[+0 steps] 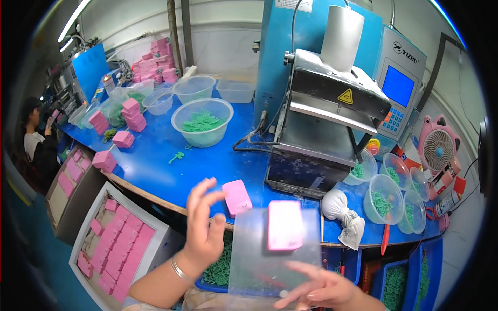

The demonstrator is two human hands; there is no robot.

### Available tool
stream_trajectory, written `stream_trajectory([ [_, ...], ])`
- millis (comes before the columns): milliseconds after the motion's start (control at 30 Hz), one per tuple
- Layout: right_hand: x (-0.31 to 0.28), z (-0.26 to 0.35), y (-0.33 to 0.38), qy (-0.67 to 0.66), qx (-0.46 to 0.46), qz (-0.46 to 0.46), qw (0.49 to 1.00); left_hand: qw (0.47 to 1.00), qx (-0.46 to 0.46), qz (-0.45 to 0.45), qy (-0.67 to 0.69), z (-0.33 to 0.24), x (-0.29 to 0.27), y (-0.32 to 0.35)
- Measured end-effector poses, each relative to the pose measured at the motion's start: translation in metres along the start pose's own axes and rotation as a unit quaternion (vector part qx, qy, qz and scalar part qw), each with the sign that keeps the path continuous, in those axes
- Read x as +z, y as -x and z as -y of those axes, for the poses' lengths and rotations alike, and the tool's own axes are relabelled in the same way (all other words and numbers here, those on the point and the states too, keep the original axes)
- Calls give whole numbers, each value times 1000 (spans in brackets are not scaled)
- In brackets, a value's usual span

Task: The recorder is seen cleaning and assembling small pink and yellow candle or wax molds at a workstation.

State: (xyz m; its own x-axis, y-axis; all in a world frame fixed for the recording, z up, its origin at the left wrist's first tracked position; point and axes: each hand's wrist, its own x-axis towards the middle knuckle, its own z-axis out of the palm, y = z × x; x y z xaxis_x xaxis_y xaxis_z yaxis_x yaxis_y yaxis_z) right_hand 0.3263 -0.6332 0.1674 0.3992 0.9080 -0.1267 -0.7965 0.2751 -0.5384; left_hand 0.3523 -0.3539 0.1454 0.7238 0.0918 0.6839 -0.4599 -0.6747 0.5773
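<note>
My left hand (204, 230) is raised with its fingers apart and holds nothing. Its fingertips come close to a pink block (237, 198) near the front edge of the blue table; whether they touch it I cannot tell. A second pink block (285, 226), brightly lit on top, rests on a see-through flat sheet (249, 267) that juts from the table's edge toward me. Over the near part of that sheet, my right hand (324, 289) has its fingers stretched out, slightly blurred. A small pale spot shows by its fingertips.
A black heated press (316, 129) stands on the blue table (155, 160). Left of it is a bowl (202, 137) of green pieces; right are several small bowls (384, 205) and a white cloth pouch (342, 217). A box (116, 249) of pink blocks sits lower left. Another person (39, 135) works far left.
</note>
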Motion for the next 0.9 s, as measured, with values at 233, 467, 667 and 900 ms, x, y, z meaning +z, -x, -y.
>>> stream_trajectory([
  [233,31,55,-1,-105,-175,49,978,973,-42,118,-195,25,22,-14],
  [467,16,94,-27,-39,-240,3,970,969,-69,166,-171,24,21,-17],
  [667,-4,108,-55,235,-355,-234,874,968,-77,138,-194,36,14,-1],
  [900,-50,120,-25,324,-416,-379,761,990,90,-44,-104,54,-36,61],
])
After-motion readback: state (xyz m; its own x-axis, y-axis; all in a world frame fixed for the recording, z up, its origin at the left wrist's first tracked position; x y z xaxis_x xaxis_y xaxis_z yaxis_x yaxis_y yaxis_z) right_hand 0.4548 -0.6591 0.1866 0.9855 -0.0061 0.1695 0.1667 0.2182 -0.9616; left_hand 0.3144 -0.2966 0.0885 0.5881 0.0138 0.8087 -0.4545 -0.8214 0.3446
